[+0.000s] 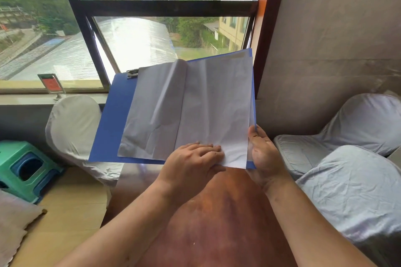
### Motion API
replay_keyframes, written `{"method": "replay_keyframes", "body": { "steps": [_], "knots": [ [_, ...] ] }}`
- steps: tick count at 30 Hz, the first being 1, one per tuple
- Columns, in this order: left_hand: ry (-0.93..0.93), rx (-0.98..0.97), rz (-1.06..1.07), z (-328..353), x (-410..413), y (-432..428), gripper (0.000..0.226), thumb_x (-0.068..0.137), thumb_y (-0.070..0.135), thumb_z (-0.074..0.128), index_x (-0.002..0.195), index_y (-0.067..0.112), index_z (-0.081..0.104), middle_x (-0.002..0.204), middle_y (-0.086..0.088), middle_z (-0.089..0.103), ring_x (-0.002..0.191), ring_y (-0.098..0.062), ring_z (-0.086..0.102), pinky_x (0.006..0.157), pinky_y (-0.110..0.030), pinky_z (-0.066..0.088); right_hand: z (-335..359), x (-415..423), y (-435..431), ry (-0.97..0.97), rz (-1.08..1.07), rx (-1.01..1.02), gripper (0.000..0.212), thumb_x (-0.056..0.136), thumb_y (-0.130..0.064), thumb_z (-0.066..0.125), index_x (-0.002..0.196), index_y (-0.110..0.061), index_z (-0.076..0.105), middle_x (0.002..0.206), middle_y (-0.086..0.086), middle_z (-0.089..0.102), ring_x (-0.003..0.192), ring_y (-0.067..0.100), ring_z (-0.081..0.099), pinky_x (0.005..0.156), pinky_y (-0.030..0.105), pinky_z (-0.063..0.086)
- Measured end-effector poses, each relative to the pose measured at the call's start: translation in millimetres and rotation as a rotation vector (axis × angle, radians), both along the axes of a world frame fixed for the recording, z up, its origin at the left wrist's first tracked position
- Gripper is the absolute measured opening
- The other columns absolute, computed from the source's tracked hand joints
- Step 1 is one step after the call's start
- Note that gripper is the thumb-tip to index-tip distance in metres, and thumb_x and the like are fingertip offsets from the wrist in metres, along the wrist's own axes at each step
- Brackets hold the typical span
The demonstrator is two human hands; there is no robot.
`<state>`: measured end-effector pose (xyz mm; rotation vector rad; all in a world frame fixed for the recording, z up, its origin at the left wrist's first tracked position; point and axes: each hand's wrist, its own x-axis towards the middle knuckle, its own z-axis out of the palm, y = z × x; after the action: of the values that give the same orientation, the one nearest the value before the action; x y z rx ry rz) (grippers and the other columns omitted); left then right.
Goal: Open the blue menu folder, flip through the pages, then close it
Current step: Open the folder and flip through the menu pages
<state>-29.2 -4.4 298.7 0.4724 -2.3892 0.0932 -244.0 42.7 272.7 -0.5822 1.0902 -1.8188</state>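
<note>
The blue menu folder lies open above the far end of a reddish-brown worktop, its spine running away from the person toward the window. Its left cover juts out past the worktop's left edge over a white-covered chair; whether the folder rests on the worktop or is held just above it is hard to tell. White pages fill the right half, and one page arches over onto the left side, creased, leaving a wide blue margin of cover beyond its left edge. A metal clip sits at the cover's far edge.

The left hand lies palm-down on the near edge of the right-hand pages, its fingers close together and pressed flat on the paper rather than pinching it. The right hand cradles the folder's near right corner from the side, thumb against the blue edge; its fingers are hidden under the cover, so their grip cannot be told.

The right edge of the folder stands near a dark window frame and a grey wall. To the right, two pale cushioned seats sit beside the worktop. On the left, a green plastic stool stands on the floor, well apart from the folder, and a small red sign holder is on the sill. The near half of the worktop is bare between the forearms
</note>
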Motion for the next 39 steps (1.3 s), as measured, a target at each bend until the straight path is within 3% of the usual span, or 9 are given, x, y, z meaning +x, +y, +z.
{"method": "replay_keyframes", "body": {
  "steps": [7, 9, 12, 17, 23, 28, 32, 36, 39],
  "knots": [
    [0.099, 0.131, 0.055, 7.2, -0.7, 6.5, 0.006, 0.093, 0.016, 0.075, 0.089, 0.017, 0.079, 0.087, 0.006, 0.078, 0.076, -0.02, 0.068, 0.07, -0.032, 0.057, 8.7, 5.7, 8.3, 0.037, -0.016, 0.045, 0.039, 0.116, -0.023, 0.045, 0.142, 0.0, 0.063, 0.139, 0.032, 0.069, 0.127, 0.05, 0.066, 0.113, 0.064, 0.05],
    [0.266, 0.324, 0.178, 7.1, 0.9, 8.6, 0.01, 0.092, 0.017, 0.078, 0.082, 0.018, 0.074, 0.076, 0.01, 0.071, 0.065, -0.012, 0.062, 0.063, -0.024, 0.05, 10.2, 4.6, 10.9, 0.041, 0.001, 0.023, 0.036, 0.116, -0.022, 0.045, 0.135, -0.002, 0.068, 0.126, 0.026, 0.077, 0.113, 0.044, 0.073, 0.1, 0.057, 0.061],
    [0.677, 0.822, 0.273, 4.3, 10.1, 0.3, 0.02, 0.096, 0.019, 0.074, 0.078, 0.014, 0.066, 0.066, 0.0, 0.068, 0.056, -0.015, 0.066, 0.056, -0.029, 0.054, 10.7, -4.0, 15.1, 0.042, 0.021, -0.002, 0.03, 0.115, -0.024, 0.047, 0.126, -0.014, 0.073, 0.108, 0.01, 0.086, 0.096, 0.028, 0.083, 0.079, 0.043, 0.07],
    [1.287, 1.303, 0.311, -3.4, 43.0, -19.8, 0.012, 0.097, 0.017, 0.071, 0.089, 0.012, 0.064, 0.071, -0.005, 0.069, 0.057, -0.015, 0.07, 0.054, -0.028, 0.061, 16.6, -13.0, 19.4, -0.004, 0.015, -0.018, 0.034, 0.109, -0.03, 0.052, 0.135, -0.017, 0.071, 0.131, 0.016, 0.079, 0.117, 0.036, 0.078, 0.095, 0.057, 0.064],
    [1.532, 1.521, 0.411, -17.9, 63.9, -40.0, 0.015, 0.099, 0.017, 0.069, 0.087, 0.016, 0.059, 0.078, -0.008, 0.067, 0.051, -0.011, 0.071, 0.051, -0.024, 0.061, 14.1, -18.7, 18.2, -0.007, -0.009, 0.013, 0.035, 0.117, -0.026, 0.043, 0.131, -0.018, 0.073, 0.13, 0.017, 0.08, 0.118, 0.039, 0.077, 0.09, 0.055, 0.067],
    [1.429, 1.477, 0.614, -24.6, 74.4, -46.2, 0.019, 0.095, 0.026, 0.072, 0.091, 0.017, 0.056, 0.067, -0.002, 0.061, 0.046, -0.013, 0.059, 0.05, -0.026, 0.054, 12.8, -15.7, 16.5, -0.017, 0.008, -0.008, 0.036, 0.116, -0.026, 0.044, 0.138, -0.015, 0.071, 0.133, 0.018, 0.078, 0.119, 0.04, 0.076, 0.085, 0.051, 0.069],
    [0.979, 0.958, 0.956, -18.2, 70.9, -30.0, 0.04, 0.086, 0.036, 0.077, 0.096, 0.017, 0.042, 0.077, 0.004, 0.049, 0.075, -0.029, 0.055, 0.064, -0.035, 0.044, 14.1, -12.0, 15.1, -0.045, 0.018, -0.015, 0.035, 0.116, -0.026, 0.044, 0.137, -0.014, 0.071, 0.131, 0.019, 0.079, 0.117, 0.04, 0.077, 0.082, 0.049, 0.068],
    [0.578, 0.2, 0.484, 5.6, 43.8, -0.8, 0.022, 0.089, 0.024, 0.075, 0.093, 0.017, 0.055, 0.087, 0.002, 0.059, 0.079, -0.014, 0.053, 0.069, -0.022, 0.047, 13.3, -6.4, 14.8, -0.044, 0.035, -0.017, 0.035, 0.116, -0.027, 0.045, 0.134, -0.019, 0.074, 0.131, 0.018, 0.079, 0.115, 0.038, 0.078, 0.08, 0.048, 0.069],
    [0.108, 0.032, 0.132, 17.4, 16.4, 10.0, 0.024, 0.094, 0.036, 0.071, 0.105, 0.015, 0.074, 0.109, -0.002, 0.073, 0.103, -0.018, 0.065, 0.088, -0.036, 0.056, 10.6, 1.0, 12.4, -0.044, 0.032, -0.015, 0.034, 0.114, -0.029, 0.048, 0.133, -0.017, 0.074, 0.129, 0.019, 0.08, 0.116, 0.041, 0.078, 0.084, 0.052, 0.068]
  ]
}}
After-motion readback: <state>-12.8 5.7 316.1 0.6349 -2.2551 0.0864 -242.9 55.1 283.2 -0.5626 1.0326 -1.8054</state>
